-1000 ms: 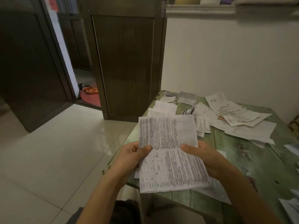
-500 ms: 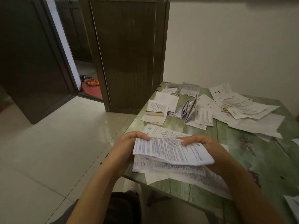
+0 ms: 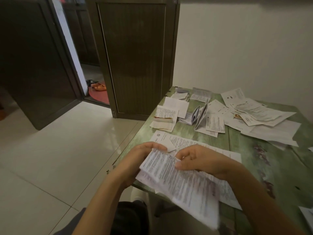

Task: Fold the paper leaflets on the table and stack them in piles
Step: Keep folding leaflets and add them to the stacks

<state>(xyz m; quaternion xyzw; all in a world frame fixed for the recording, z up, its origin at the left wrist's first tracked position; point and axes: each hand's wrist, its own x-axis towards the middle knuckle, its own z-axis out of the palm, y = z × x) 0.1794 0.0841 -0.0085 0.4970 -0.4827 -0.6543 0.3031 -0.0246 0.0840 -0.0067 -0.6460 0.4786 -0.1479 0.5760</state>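
Leaflets lie scattered over the far half of the green table (image 3: 254, 160), and by that spread the job looks well short of half done. The biggest group, the loose unfolded sheets (image 3: 267, 116) at the far right, overlap in a heap and all wait to be folded. A further flat sheet (image 3: 191, 144) lies on the near part of the table, under the hands. Above it, by the table's near left corner, is the held leaflet (image 3: 171, 172), its upper part doubled over. Its lower end is blurred, so I cannot tell how many layers it has. Smaller again are the folded piles (image 3: 165, 120) at the far left, with a few creased leaflets (image 3: 199, 114) standing on edge just beside them.

The left hand (image 3: 137, 160) curls its fingers over the held leaflet's top left edge and grips it. The right hand (image 3: 205, 160) pinches the upper edge between thumb and bent fingers.

The held leaflet overhangs the near table edge. Bare tabletop between the hands and the folded piles, and off to the right, leaves room to press a crease and carry the leaflet across.
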